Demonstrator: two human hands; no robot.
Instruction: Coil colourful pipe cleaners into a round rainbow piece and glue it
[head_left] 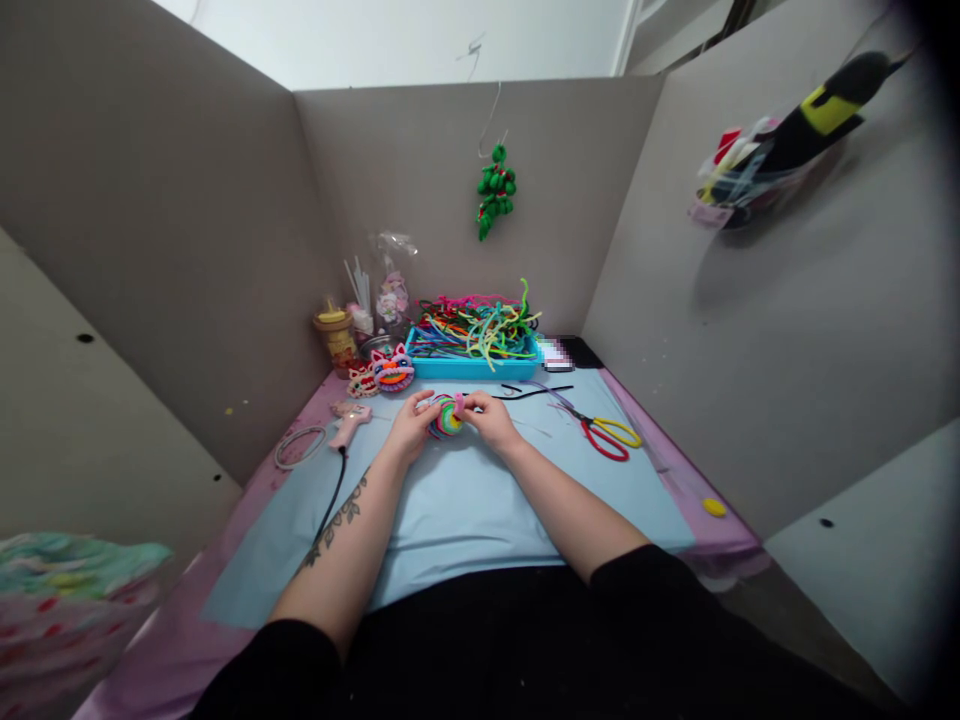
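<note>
Between my two hands, just above the light blue cloth (pixel 480 500), is a round, multicoloured striped craft piece (pixel 447 416), fuzzy like pipe cleaner. My left hand (pixel 411 424) has its fingers closed on the left side of it. At the upper right of the piece, my right hand (pixel 489 416) pinches a small pink fuzzy part (pixel 460 404). Whether that pink part is joined to the round piece I cannot tell. Beyond my left hand sit two finished-looking animal-face ornaments, a purple one (pixel 393 370) and a paler one (pixel 363 381).
A blue tray (pixel 472 369) heaped with pipe cleaners (pixel 480 330) stands at the back. Red-and-yellow-handled scissors (pixel 609 438) lie to the right, a pink glue gun (pixel 350 425) with its cord to the left. A black phone-like slab (pixel 581 352) is beside the tray. Grey partitions enclose the table.
</note>
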